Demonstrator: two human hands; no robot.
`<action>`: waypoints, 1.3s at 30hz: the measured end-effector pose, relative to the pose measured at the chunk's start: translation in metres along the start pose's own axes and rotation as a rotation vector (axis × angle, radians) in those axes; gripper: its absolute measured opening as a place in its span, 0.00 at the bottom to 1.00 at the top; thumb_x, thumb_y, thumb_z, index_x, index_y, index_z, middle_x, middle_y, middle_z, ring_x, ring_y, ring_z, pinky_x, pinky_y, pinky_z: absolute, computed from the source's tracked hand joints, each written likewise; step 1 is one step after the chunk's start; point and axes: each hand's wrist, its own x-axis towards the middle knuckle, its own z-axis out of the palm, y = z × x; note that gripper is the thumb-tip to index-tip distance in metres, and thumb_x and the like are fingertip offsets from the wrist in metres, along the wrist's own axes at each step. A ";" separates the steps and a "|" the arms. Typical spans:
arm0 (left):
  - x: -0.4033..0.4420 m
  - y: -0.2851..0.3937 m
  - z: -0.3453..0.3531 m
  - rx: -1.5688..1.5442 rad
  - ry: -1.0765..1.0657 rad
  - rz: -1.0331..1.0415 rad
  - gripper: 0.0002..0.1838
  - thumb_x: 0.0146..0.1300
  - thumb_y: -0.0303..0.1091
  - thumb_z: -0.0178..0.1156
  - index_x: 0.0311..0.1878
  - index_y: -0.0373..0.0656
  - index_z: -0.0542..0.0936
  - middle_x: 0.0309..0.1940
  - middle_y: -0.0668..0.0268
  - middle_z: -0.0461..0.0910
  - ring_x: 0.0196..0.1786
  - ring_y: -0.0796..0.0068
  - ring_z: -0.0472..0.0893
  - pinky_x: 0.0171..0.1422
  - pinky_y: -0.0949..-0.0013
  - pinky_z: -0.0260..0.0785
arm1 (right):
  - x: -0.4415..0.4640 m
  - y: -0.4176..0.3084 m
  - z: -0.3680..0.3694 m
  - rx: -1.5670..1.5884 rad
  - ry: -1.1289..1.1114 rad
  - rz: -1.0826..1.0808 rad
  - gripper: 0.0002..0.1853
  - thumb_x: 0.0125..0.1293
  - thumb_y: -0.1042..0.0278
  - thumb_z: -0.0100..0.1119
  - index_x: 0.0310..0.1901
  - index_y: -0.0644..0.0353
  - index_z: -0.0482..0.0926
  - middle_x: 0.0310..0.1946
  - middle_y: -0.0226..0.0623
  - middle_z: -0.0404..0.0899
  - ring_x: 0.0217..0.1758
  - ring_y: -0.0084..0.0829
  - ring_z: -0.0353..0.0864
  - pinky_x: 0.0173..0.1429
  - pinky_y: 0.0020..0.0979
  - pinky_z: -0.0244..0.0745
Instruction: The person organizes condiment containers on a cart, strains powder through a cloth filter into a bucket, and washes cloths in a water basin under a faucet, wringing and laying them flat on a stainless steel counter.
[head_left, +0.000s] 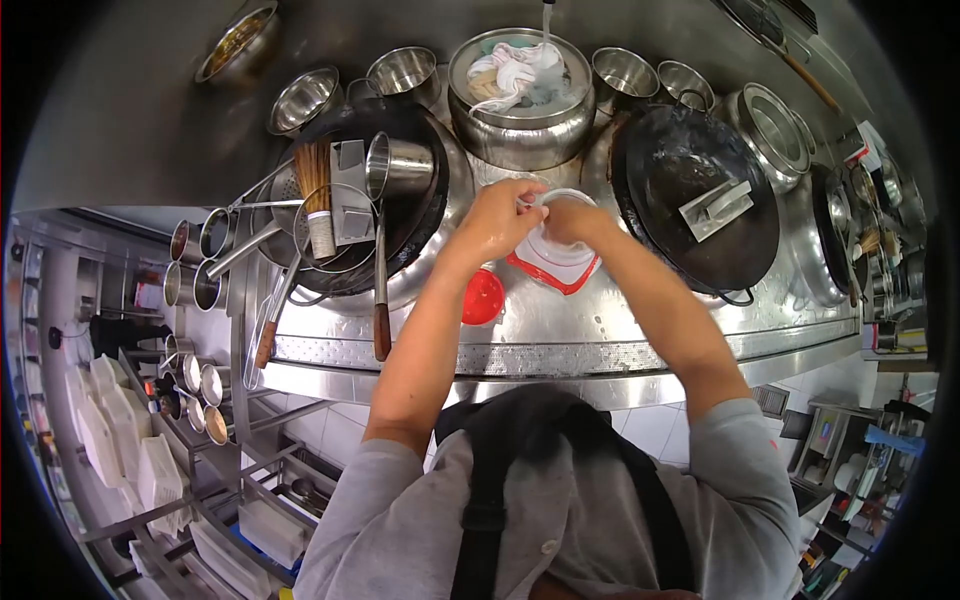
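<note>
My left hand point(503, 217) has its fingers closed on the rim of a pale translucent tub point(548, 246) over the steel counter. Inside the mouth of that tub, my right hand point(573, 219) reaches down with its fingers hidden. Just below the tub lies a white container with a red rim point(567, 280). A round red bowl point(482, 298) sits beside my left forearm. Behind my hands stands a large steel pot point(518, 135), where water runs from a tap onto wet cloths point(515, 72).
A black wok point(400, 225) at left bears a bamboo brush point(317, 200), a steel pot point(400, 168) and ladles. Another wok point(690, 160) at right holds a metal piece point(716, 210). Steel bowls point(625, 75) line the back. The counter's front edge point(560, 385) is near my body.
</note>
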 end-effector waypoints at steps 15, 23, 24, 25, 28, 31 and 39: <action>0.009 -0.003 0.033 -0.060 -0.075 0.039 0.19 0.63 0.30 0.60 0.56 0.31 0.81 0.40 0.52 0.86 0.40 0.67 0.84 0.49 0.61 0.75 | -0.143 0.004 -0.142 0.752 0.428 -0.437 0.16 0.77 0.57 0.55 0.44 0.64 0.82 0.36 0.33 0.85 0.39 0.24 0.86 0.44 0.28 0.82; 0.025 0.006 0.022 -0.027 0.073 0.063 0.12 0.61 0.30 0.61 0.43 0.32 0.84 0.29 0.61 0.84 0.32 0.72 0.81 0.39 0.64 0.73 | -0.191 -0.013 -0.150 0.612 0.588 -0.345 0.16 0.76 0.57 0.54 0.42 0.64 0.79 0.33 0.33 0.84 0.30 0.21 0.82 0.36 0.29 0.79; 0.023 0.013 0.019 -0.035 0.107 0.098 0.11 0.60 0.30 0.61 0.42 0.32 0.85 0.30 0.62 0.84 0.32 0.73 0.80 0.40 0.65 0.72 | -0.178 -0.018 -0.141 0.246 0.451 -0.186 0.19 0.70 0.56 0.62 0.48 0.68 0.80 0.37 0.43 0.85 0.38 0.31 0.87 0.45 0.35 0.81; 0.021 0.021 0.018 -0.043 0.140 0.130 0.10 0.59 0.29 0.61 0.40 0.33 0.85 0.30 0.63 0.84 0.33 0.74 0.80 0.40 0.65 0.72 | -0.152 -0.004 -0.106 -0.029 0.702 -0.259 0.25 0.63 0.57 0.68 0.54 0.69 0.80 0.44 0.53 0.85 0.50 0.46 0.86 0.58 0.40 0.79; 0.013 0.037 0.019 -0.063 0.275 0.208 0.11 0.58 0.28 0.62 0.42 0.34 0.85 0.33 0.65 0.83 0.35 0.74 0.79 0.42 0.66 0.72 | -0.109 -0.006 -0.063 0.250 0.791 -0.345 0.20 0.58 0.69 0.65 0.52 0.68 0.82 0.48 0.53 0.85 0.53 0.54 0.84 0.62 0.40 0.77; 0.023 0.026 0.038 -0.395 0.354 0.280 0.15 0.56 0.26 0.62 0.48 0.36 0.83 0.38 0.65 0.82 0.41 0.71 0.80 0.51 0.66 0.73 | -0.097 -0.003 -0.061 0.371 0.778 -0.330 0.15 0.58 0.78 0.60 0.47 0.65 0.85 0.40 0.47 0.87 0.42 0.45 0.88 0.50 0.35 0.80; 0.031 -0.001 0.076 -0.406 0.077 -0.005 0.22 0.57 0.21 0.58 0.57 0.38 0.77 0.47 0.62 0.81 0.50 0.71 0.81 0.58 0.67 0.72 | -0.148 0.022 -0.082 1.158 0.983 -0.359 0.17 0.65 0.84 0.49 0.51 0.66 0.82 0.44 0.37 0.85 0.47 0.27 0.85 0.51 0.29 0.81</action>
